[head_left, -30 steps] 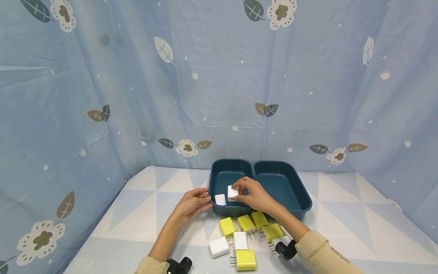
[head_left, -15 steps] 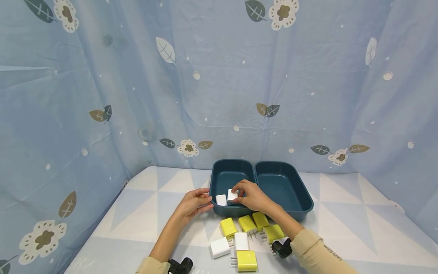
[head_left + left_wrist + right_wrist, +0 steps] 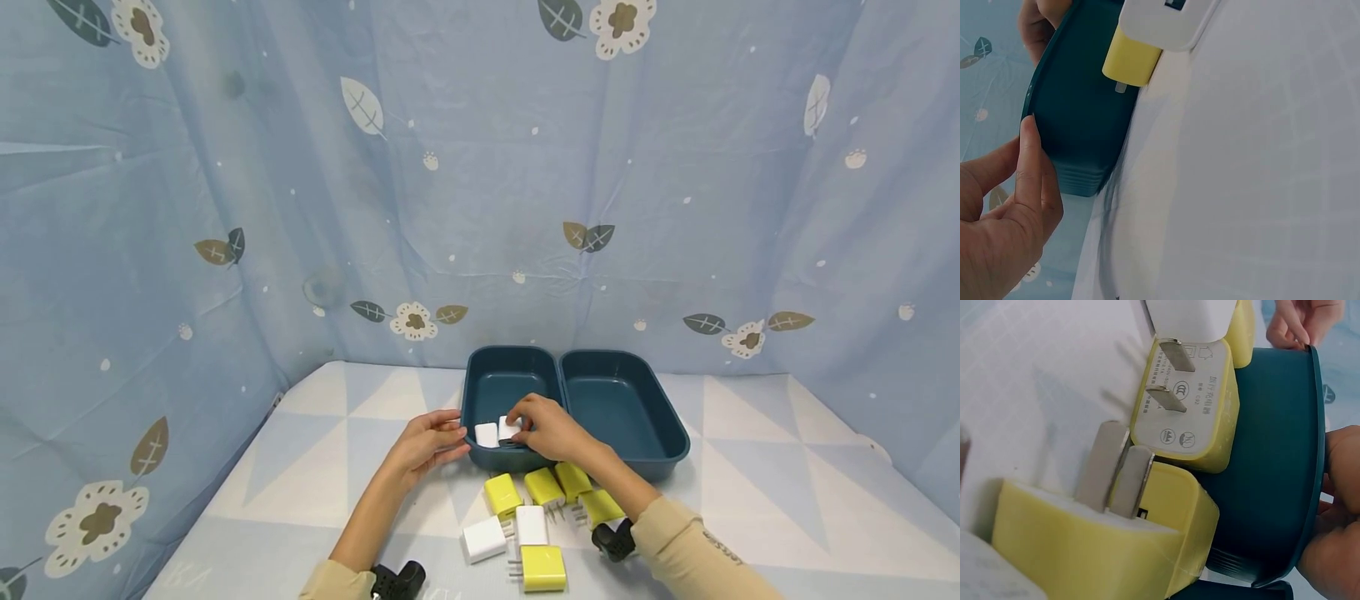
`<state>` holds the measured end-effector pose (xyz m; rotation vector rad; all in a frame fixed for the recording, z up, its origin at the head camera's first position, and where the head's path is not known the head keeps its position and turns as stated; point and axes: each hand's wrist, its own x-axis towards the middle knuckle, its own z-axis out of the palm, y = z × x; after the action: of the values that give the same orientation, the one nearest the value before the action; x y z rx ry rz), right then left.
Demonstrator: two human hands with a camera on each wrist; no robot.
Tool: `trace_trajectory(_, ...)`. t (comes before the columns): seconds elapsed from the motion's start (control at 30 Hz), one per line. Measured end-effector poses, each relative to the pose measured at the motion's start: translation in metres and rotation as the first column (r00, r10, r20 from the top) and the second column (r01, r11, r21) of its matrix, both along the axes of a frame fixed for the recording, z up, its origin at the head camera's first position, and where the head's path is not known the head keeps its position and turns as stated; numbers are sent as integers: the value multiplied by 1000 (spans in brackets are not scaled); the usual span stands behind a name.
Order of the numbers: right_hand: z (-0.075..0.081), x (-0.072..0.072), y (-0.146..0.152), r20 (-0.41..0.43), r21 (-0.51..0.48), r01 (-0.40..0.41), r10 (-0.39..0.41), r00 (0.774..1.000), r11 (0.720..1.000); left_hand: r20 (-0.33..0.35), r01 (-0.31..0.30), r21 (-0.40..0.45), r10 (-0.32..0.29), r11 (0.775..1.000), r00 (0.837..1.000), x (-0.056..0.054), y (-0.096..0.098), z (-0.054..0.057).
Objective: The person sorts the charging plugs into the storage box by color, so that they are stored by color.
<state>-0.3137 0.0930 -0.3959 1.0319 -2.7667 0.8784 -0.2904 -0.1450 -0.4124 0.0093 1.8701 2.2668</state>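
Note:
My right hand [image 3: 553, 427] pinches a white charger plug [image 3: 508, 427] low inside the left dark teal bin [image 3: 510, 385]. Beside it in that bin lies another white charger plug [image 3: 486, 435]. The left hand [image 3: 427, 443] touches the bin's left rim with its fingertips, fingers fairly straight; the left wrist view shows these fingers [image 3: 1029, 169] against the bin's outer wall [image 3: 1082, 119]. In the right wrist view the bin wall hides the held plug, and only part of the right hand [image 3: 1341, 506] shows at the rim.
A second teal bin [image 3: 615, 404] adjoins on the right. In front of the bins lie several yellow plugs [image 3: 543, 568] and white plugs [image 3: 483, 539], prongs pointing various ways. Some sit right at the bin's front wall. A patterned blue curtain [image 3: 480, 167] hangs behind the table.
My right hand has lowered the white charger plug farther into the left bin, beside the other white plug. The left hand has stayed at the rim.

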Motion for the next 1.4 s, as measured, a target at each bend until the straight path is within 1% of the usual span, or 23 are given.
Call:
trace_trajectory(0.2, 0, 1, 0, 10, -27, -11, 12, 1000, 1000, -3, 5, 0, -5, 1000, 1000, 1, 0, 0)
trace_trajectory(0.37, 0, 5, 3, 14, -94, -20, 21, 1000, 995, 0, 6, 4, -6, 1000, 1000, 1, 0, 0)
trace_trajectory(0.53, 1, 11, 9, 7, -139, -14, 15, 1000, 990, -7, 15, 10, -15, 1000, 1000, 2, 0, 0)
trace_trajectory(0.67, 3, 17, 15, 7, -169, -12, 13, 1000, 986, -9, 19, 11, -19, 1000, 1000, 1, 0, 0)
trace_trajectory(0.83, 8, 28, 19, 13, -205, -30, 33, 999, 978, -8, 15, 7, -15, 1000, 1000, 1, 0, 0)
trace_trajectory(0.9, 10, 33, 20, 3, -218, -35, 37, 999, 975, -6, 12, 7, -12, 1000, 1000, 1, 1, 0)
trace_trajectory(1.0, 14, 40, 23, -13, -230, -26, 23, 1000, 973, -1, 10, 10, -10, 1000, 1000, 0, 1, 0)
trace_trajectory(1.1, 17, 47, 27, -9, -234, -14, 12, 1000, 972, -3, 9, 6, -9, 1000, 1000, 1, 0, 1)
trace_trajectory(1.23, 21, 53, 34, 12, -236, -27, 31, 999, 971, -4, 4, 4, -4, 1000, 1000, 1, -1, 0)
trace_trajectory(1.4, 25, 59, 50, 4, -239, -60, 62, 998, 969, -11, 16, 11, -16, 1000, 1000, 1, -1, -1)
